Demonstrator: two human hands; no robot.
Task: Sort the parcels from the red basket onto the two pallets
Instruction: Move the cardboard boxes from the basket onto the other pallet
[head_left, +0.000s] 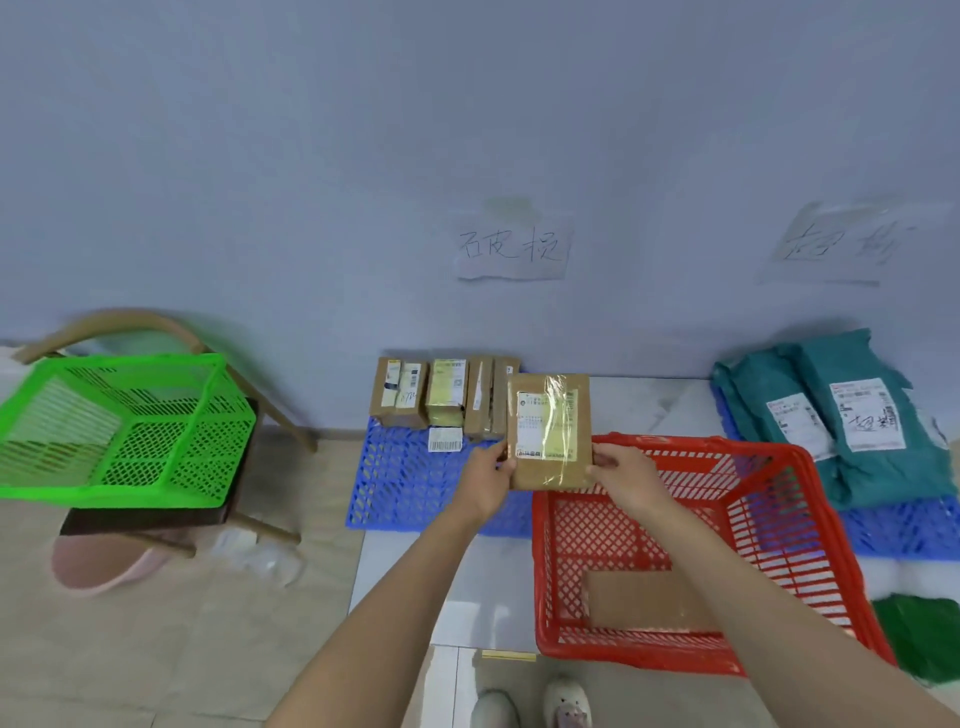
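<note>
A brown cardboard parcel (549, 410) with a white label and clear tape is held upright in the air between both hands. My left hand (485, 480) grips its lower left edge and my right hand (621, 475) grips its lower right edge. It hangs over the gap between the left blue pallet (400, 488) and the red basket (582, 519). Another brown parcel (639, 600) lies flat in the basket. Several brown boxes (441, 395) stand in a row at the back of the left pallet. Teal mailer bags (841, 415) lie stacked on the right blue pallet (904, 525).
A green basket (124, 431) sits on a wooden chair at the left, with a pink basin (98, 569) under it. Two handwritten paper signs (511, 247) hang on the wall above the pallets. A loose barcode label (444, 439) lies on the left pallet. A green bag (924, 639) lies at the right edge.
</note>
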